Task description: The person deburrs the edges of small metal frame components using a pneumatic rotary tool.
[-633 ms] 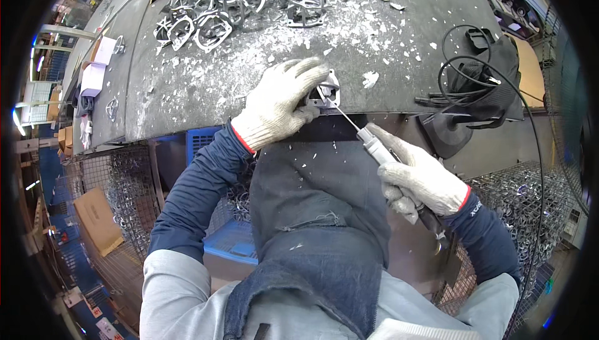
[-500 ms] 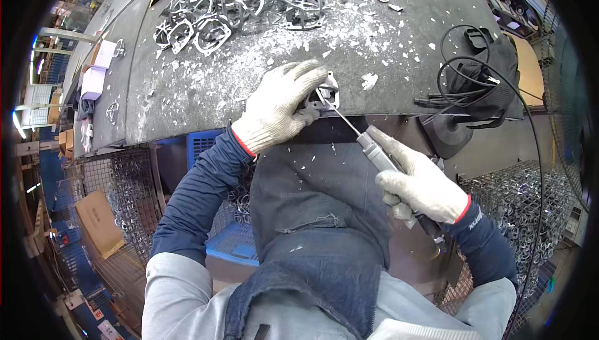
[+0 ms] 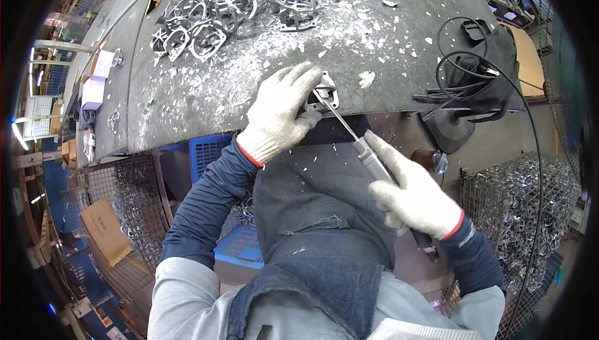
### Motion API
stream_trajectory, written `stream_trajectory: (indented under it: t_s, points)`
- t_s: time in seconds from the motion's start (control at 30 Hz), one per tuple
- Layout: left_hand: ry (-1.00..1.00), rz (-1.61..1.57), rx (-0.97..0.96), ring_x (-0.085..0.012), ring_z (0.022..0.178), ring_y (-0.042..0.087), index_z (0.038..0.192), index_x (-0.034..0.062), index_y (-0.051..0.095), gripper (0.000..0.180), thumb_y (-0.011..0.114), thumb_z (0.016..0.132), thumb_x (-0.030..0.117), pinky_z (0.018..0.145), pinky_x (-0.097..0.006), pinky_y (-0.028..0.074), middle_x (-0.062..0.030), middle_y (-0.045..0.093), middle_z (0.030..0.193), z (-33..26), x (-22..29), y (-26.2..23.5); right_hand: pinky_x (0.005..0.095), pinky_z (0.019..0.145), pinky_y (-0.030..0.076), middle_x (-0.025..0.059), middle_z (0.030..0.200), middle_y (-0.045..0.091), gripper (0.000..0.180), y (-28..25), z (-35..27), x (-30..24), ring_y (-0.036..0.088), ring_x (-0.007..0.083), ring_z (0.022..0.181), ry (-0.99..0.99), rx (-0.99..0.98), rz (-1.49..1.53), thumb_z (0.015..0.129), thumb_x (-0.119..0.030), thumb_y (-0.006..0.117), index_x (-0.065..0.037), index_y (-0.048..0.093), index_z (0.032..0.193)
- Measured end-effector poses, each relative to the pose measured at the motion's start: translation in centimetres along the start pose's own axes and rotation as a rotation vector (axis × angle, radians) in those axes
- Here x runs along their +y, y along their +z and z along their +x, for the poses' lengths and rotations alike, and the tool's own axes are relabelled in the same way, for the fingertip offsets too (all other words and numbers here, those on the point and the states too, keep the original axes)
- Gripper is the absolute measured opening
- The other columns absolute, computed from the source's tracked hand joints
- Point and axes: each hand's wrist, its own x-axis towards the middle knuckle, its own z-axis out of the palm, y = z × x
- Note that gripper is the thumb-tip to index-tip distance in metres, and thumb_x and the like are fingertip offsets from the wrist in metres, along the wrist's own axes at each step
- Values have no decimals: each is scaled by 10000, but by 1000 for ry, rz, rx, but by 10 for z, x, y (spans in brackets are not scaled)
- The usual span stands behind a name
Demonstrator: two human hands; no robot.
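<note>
My left hand (image 3: 279, 108), in a white knit glove with a red cuff edge, holds a small silver metal frame (image 3: 331, 95) at the near edge of the dark workbench (image 3: 181, 106). Its fingers close over the frame's left side and hide part of it. In my right hand (image 3: 419, 195), gloved alike, is a grey hand tool (image 3: 375, 162) with a slim metal shaft. The fingers wrap round its body, with the forefinger stretched along it. The shaft slants up and left, and its tip is at the frame's opening; exact contact I cannot make out.
Several metal frames (image 3: 240, 6) lie heaped at the bench's back. Pale flakes (image 3: 366, 78) litter the top. A black bag (image 3: 483, 68) and looped cable sit at right. Mesh bins of metal parts (image 3: 518, 215) stand on both sides; a blue crate (image 3: 240, 247) is below.
The whole view has shifted slightly. My right hand and the tool have moved a little down and left. My left hand keeps its hold on the frame.
</note>
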Motion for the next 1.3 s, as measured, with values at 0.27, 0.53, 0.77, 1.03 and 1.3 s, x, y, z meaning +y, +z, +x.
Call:
stream_trajectory:
  t_s: [0.27,0.53,0.77,1.03,1.3]
  points:
    - [-7,-5,-12,-458,1511,607,1563,20,651,849,911,761,108,1288,-555,460,-241,661,1608,0,-3,1,280,437,504,17,851,624,849,-29,20,-23,591,100,539,353,-290,656,1123,-145,590,-186,208,1880]
    - [6,-29,-31,-450,1521,602,1584,33,635,870,939,775,129,1302,-560,445,-228,662,1609,-3,-5,-4,267,431,509,30,869,650,837,-24,17,-34,568,88,532,346,-138,498,1095,-124,590,-120,259,1864]
    - [53,-83,-63,-462,1533,591,1592,38,633,882,933,767,120,1287,-562,472,-227,655,1621,4,-13,-7,248,481,549,27,949,693,873,-44,13,-23,604,82,569,314,-94,358,1043,-146,612,-32,278,1841]
    - [55,-107,-70,-466,1546,581,1601,49,628,904,898,739,30,1295,-547,474,-218,633,1660,4,-11,-10,258,447,535,26,865,638,841,-62,30,-73,605,77,548,314,-208,130,1069,-202,623,-59,312,1837]
    - [49,-102,-72,-453,1546,582,1602,55,625,915,890,727,24,1291,-537,473,-200,635,1660,2,-10,-7,255,426,469,7,827,604,829,-50,24,-78,565,56,517,427,-142,193,1172,-447,661,-29,344,1814]
